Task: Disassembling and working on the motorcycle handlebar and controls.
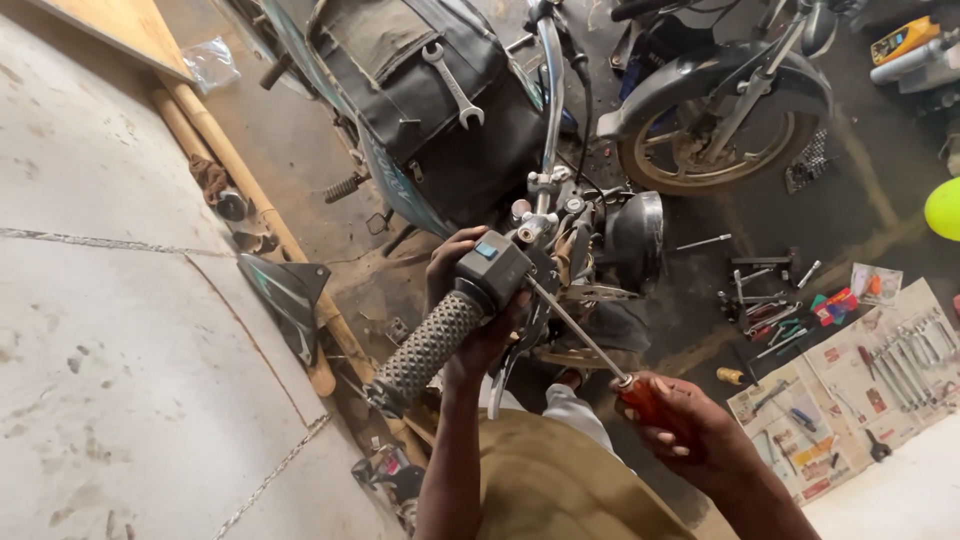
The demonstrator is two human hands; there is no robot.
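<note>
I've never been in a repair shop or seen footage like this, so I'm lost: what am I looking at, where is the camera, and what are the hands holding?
The single picture comes from a camera worn on a person's head, looking down at their own two bare hands. The left hand grips a motorcycle handlebar at the grey switch box, just above the knobbly rubber grip. The right hand holds a red-handled screwdriver, its tip at the switch box. A spanner lies on the motorcycle's black seat. More spanners and small tools lie on newspaper on the floor at right. A second motorcycle's wheel is visible beyond.
</note>
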